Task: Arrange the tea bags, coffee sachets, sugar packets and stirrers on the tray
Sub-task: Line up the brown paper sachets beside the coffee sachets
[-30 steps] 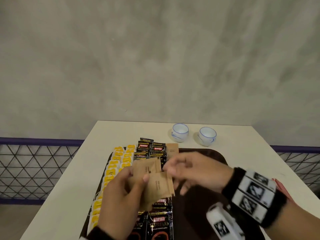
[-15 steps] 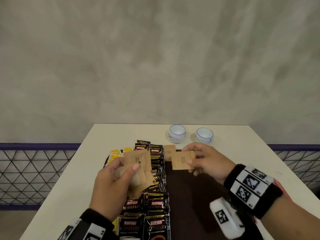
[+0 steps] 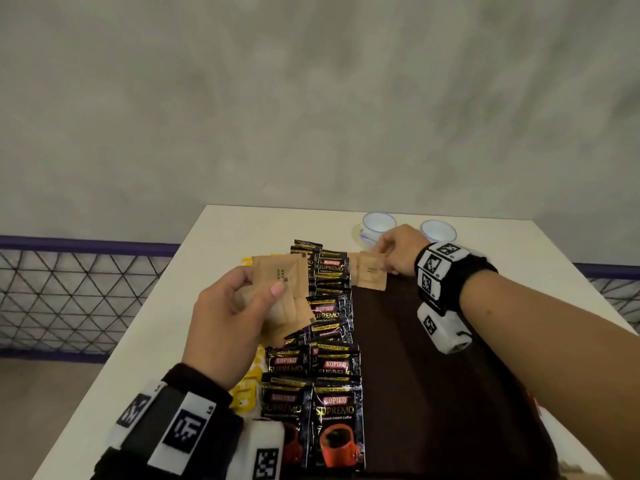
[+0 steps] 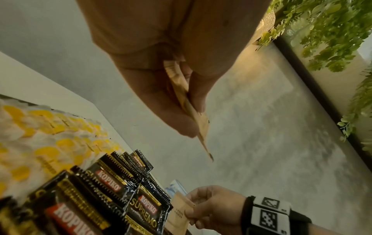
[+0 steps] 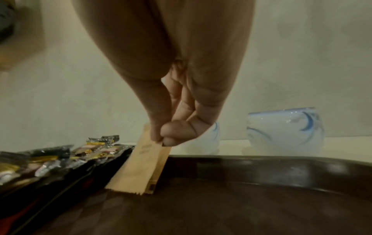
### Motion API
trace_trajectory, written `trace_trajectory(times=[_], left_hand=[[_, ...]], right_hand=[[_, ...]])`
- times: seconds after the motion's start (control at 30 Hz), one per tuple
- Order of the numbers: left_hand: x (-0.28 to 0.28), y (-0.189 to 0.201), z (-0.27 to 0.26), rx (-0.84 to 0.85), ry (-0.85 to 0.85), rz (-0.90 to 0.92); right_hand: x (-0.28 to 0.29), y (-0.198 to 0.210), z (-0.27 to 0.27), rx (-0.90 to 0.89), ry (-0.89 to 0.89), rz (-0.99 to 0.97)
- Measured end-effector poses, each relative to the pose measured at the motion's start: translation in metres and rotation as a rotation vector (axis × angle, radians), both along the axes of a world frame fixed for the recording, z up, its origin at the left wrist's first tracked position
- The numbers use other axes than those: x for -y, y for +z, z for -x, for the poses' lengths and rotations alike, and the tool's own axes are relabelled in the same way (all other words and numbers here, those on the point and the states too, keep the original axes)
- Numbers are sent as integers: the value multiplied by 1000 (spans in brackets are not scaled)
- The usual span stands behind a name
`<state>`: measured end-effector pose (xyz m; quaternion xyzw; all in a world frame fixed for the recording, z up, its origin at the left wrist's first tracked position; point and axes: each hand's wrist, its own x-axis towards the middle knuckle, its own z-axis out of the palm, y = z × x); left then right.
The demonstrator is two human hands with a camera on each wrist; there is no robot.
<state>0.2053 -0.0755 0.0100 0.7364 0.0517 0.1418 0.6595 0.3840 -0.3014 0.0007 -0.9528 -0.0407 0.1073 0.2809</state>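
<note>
My right grip (image 3: 389, 252) pinches one sugar packet (image 3: 370, 273) over the tray (image 3: 398, 341); my left grip (image 3: 239, 306) grasps the spare stack (image 3: 280, 289). I'd lay it flat just beside the coffee sachets (image 3: 332, 306), edges square.

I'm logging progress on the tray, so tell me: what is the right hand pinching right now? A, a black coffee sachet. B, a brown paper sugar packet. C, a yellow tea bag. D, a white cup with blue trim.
B: the right hand pinches a brown paper sugar packet by its top edge, its lower end on the dark brown tray.
</note>
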Motion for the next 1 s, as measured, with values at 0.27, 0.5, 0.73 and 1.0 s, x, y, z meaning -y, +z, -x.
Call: trace_trajectory(times=[0.27, 0.5, 0.73, 1.0], left_hand=[[0, -4, -1, -6, -8, -7], [8, -6, -3, -7, -28, 11], [16, -10, -5, -56, -51, 10], [28, -7, -8, -87, -89, 129]], right_hand=[[-7, -26, -11, 40, -50, -14], [-13, -42, -15, 48, -188, -101], [-8, -34, -4, 103, -193, -62], [-32, 31, 97, -196, 208, -788]])
